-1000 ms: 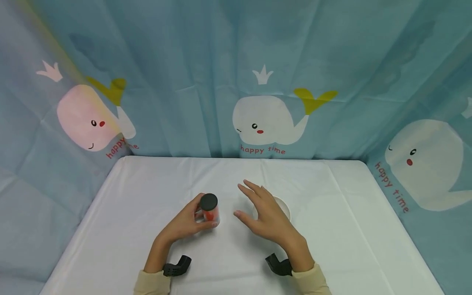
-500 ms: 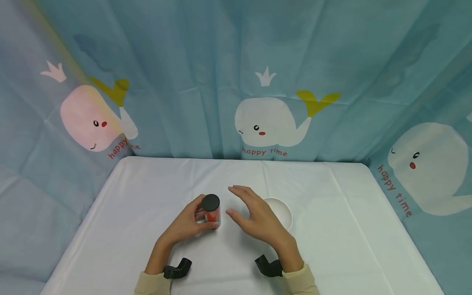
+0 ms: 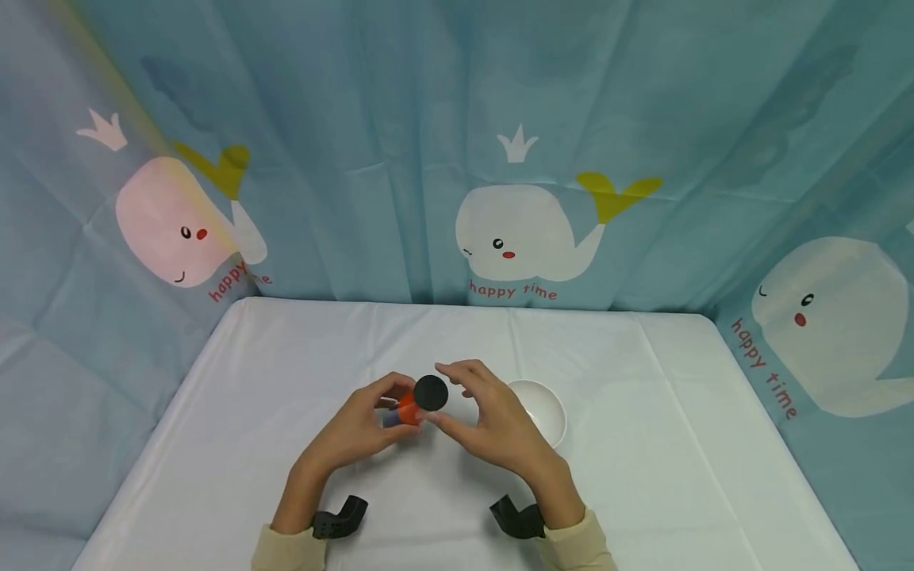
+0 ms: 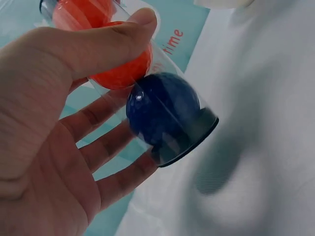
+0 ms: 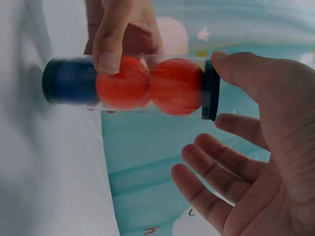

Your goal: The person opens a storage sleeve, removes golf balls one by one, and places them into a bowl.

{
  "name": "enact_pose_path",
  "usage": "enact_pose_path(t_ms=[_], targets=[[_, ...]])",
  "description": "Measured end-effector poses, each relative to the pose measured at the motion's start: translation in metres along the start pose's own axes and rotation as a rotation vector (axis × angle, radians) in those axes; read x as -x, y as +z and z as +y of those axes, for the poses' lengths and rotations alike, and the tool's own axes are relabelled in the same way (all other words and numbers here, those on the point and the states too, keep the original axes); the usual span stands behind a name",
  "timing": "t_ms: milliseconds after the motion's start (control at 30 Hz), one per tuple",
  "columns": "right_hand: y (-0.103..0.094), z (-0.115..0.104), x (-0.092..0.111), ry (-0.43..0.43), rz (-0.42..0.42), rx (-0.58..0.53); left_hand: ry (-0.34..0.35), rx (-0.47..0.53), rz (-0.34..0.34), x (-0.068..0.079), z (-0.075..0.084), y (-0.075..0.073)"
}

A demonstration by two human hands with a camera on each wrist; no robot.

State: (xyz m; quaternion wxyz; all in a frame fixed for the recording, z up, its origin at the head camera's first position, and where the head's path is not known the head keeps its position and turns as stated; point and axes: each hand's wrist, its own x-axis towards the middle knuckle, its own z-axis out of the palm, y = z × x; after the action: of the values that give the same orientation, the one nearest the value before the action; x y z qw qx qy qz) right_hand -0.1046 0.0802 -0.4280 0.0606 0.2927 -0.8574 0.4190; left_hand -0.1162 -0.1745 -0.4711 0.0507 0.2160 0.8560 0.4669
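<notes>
Bare left hand (image 3: 360,428) gripping, bare right hand (image 3: 503,424) loosely spread

The left thumb (image 4: 108,46) presses opposite its fingers (image 4: 124,184). Facing those fingers, the right thumb (image 5: 243,71) stands apart from its own; both beige-sleeved forearms (image 3: 289,549) converge towards them.

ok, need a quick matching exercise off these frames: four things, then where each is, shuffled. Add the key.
Things
1. clear tube
2. blue ball
3. white dish
4. right hand

Places
A. on the white tablecloth
B. thumb by the black cap at the red-ball end
C. gripped by the left hand
D. sealed in behind clear plastic, at the end away from the right hand

Pairs: 1-C, 2-D, 3-A, 4-B
</notes>
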Motion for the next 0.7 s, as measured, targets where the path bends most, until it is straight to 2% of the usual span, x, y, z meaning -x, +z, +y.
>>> enact_pose_path(t_ms=[267,500,700], targets=[[0.001,-0.004,0.001,-0.053,0.011,-0.012,0.015,-0.146,0.044,0.005,0.017,-0.006],[-0.001,-0.008,0.002,-0.030,0.003,-0.037,0.003,-0.322,0.088,0.009,0.027,-0.009],[-0.002,-0.013,0.002,-0.033,-0.006,-0.090,-0.006,-0.417,0.094,0.014,0.037,-0.013]])
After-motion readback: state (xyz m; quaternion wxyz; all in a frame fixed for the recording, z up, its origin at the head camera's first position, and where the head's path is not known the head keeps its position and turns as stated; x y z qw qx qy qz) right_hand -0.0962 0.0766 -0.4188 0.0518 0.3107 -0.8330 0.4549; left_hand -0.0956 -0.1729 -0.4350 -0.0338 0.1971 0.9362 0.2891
